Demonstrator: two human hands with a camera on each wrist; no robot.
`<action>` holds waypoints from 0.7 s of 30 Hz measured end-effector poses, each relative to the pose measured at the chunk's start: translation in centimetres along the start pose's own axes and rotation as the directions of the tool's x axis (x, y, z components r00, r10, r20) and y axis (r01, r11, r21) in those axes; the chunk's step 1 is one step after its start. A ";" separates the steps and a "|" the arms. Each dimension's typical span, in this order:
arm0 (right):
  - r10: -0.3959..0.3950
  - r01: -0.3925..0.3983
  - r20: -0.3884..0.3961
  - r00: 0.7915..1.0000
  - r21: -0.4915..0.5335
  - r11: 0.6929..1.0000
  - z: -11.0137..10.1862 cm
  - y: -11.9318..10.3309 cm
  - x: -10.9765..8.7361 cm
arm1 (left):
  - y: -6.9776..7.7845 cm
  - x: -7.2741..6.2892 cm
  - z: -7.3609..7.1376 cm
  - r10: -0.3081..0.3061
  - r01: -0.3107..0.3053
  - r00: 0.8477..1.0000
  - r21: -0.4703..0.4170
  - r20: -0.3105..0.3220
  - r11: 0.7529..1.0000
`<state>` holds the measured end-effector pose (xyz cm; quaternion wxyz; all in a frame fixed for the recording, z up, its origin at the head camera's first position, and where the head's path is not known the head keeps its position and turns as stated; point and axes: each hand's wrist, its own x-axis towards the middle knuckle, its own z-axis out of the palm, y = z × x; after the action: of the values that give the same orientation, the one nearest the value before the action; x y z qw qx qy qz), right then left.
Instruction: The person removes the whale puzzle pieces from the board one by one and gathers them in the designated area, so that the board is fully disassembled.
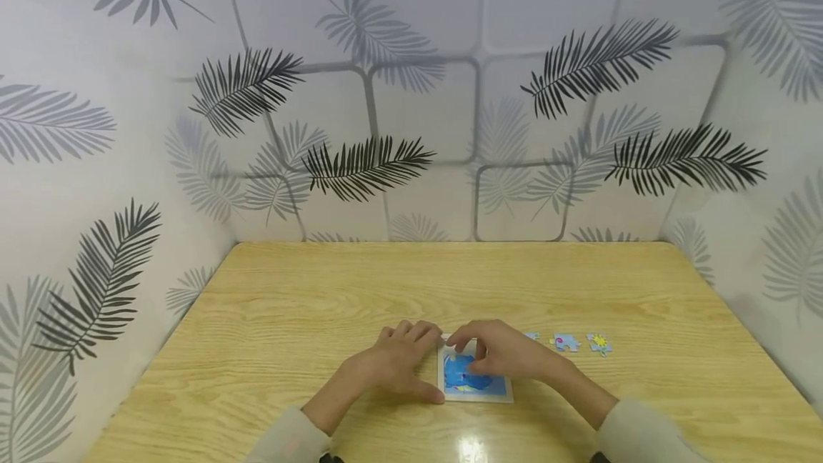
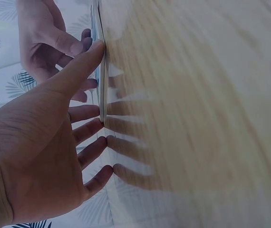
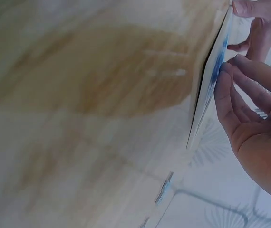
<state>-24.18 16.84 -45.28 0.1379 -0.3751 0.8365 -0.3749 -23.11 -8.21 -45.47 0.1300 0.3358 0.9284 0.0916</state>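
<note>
A square jigsaw board (image 1: pixel 509 388) with a pale frame and a blue picture lies flat on the table. My left hand (image 1: pixel 400 361) is at the board's left side with fingers spread; the thumb touches the near corner and the index finger reaches the far one. In the left wrist view the left hand (image 2: pixel 40 128) has its other fingertips on the tabletop. My right hand (image 1: pixel 504 352) comes over the board from the right, fingers bent down onto the picture, thumb apart from the index finger. In the right wrist view the right hand (image 3: pixel 259 128) meets the board (image 3: pixel 207 90); no piece shows between its fingertips.
To the board's right lie a blue jigsaw piece (image 1: pixel 566 342) with a pink swirl and another piece (image 1: pixel 599 342) with a yellow sun. A third piece (image 1: pixel 532 336) is partly hidden behind the right hand. Leaf-patterned walls (image 1: pixel 411 113) border the wooden table (image 1: pixel 289 291).
</note>
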 end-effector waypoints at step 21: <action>0.028 -0.027 0.027 0.999 -0.049 0.998 1.7 -0.6 1.3 | -0.1 0.0 0.1 -0.005 0.005 1.000 -0.009 -0.007 1.000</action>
<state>-23.89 14.74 -45.87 0.1456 -0.3718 0.8484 -0.3475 -23.18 -8.27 -45.65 0.1283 0.3325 0.9293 0.0967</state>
